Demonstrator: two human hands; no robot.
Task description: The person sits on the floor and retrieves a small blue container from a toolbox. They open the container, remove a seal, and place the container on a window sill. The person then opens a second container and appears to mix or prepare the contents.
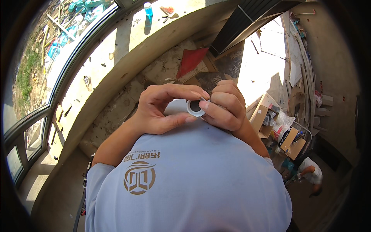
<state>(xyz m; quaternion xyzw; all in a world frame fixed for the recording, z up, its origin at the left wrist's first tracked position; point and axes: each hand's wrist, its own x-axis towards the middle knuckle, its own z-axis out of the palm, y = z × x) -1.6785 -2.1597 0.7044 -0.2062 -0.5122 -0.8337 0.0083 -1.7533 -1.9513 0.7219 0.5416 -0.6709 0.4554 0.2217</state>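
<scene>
In front of my chest, both hands hold a small white ring (pixel 196 113) with a dark middle, much like a narrow roll of tape. My left hand (pixel 162 106) reaches it from the left, its forefinger along the top and its thumb by the lower rim. On the other side, my right hand (pixel 228 103) is closed, with its thumb pressed against the ring's right edge and its fingers curled. What lies inside those curled fingers is hidden. Below the hands spreads the light grey shirt (pixel 208 178) that I wear.
A blue bottle (pixel 148 11) stands on the sunlit window ledge (pixel 112 50). Red cloth (pixel 191 62) lies beyond my hands, beside dark long panels (pixel 247 21). To the right are opened cardboard boxes (pixel 259 118) with plastic wrap. Another person (pixel 311 171) is at the lower right.
</scene>
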